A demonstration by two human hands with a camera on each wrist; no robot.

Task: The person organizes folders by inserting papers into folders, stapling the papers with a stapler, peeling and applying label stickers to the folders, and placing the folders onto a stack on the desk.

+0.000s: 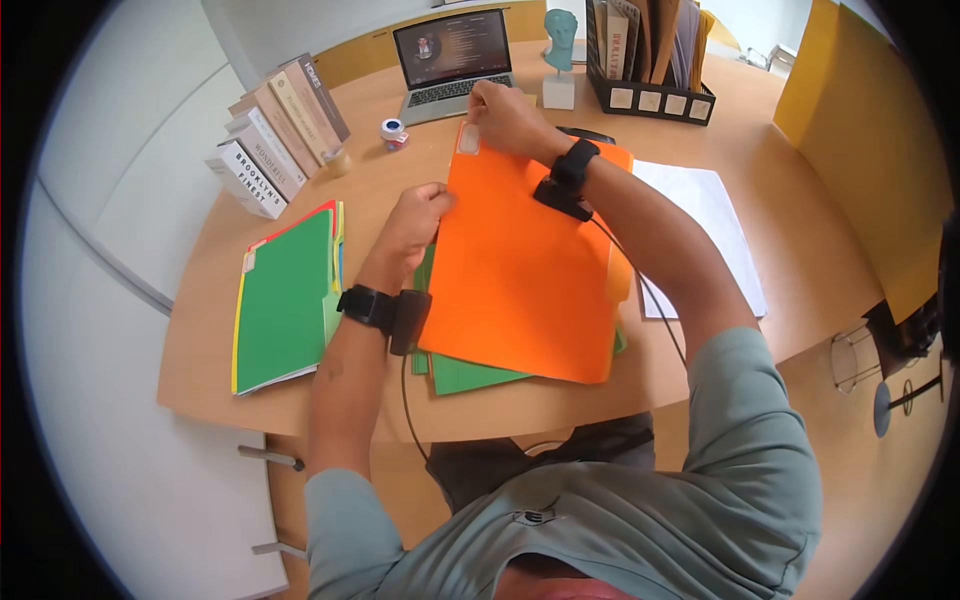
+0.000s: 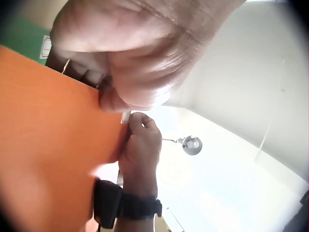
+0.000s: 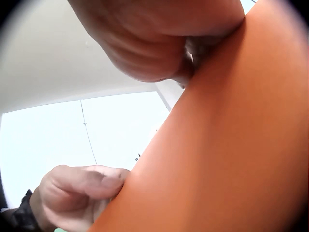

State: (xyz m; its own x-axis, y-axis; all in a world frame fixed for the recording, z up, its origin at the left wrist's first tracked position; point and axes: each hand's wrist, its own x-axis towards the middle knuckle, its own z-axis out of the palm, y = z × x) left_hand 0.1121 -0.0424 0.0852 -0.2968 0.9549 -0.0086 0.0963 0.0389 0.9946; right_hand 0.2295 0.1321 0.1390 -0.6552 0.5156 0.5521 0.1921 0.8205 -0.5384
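Note:
An orange folder [image 1: 525, 270] with a white label at its top left corner is held up over the middle of the desk. My left hand [image 1: 412, 225] pinches its left edge, thumb on the orange face, as the left wrist view also shows. At the top left corner, beside the label [image 1: 469, 138], my right hand [image 1: 510, 118] pinches the upper edge. In the right wrist view both the right hand [image 3: 159, 38] and the left hand [image 3: 79, 193] grip along one edge. Beneath the orange folder a green folder [image 1: 470, 374] peeks out on the desk.
Left on the desk [image 1: 400, 410] lies a stack topped by a green folder [image 1: 285, 300]. White papers [image 1: 700, 220] lie to the right. Behind stand books [image 1: 290, 130], a small jar [image 1: 337, 162], a laptop [image 1: 455, 70], a bust [image 1: 560, 55] and a black file organizer [image 1: 655, 98].

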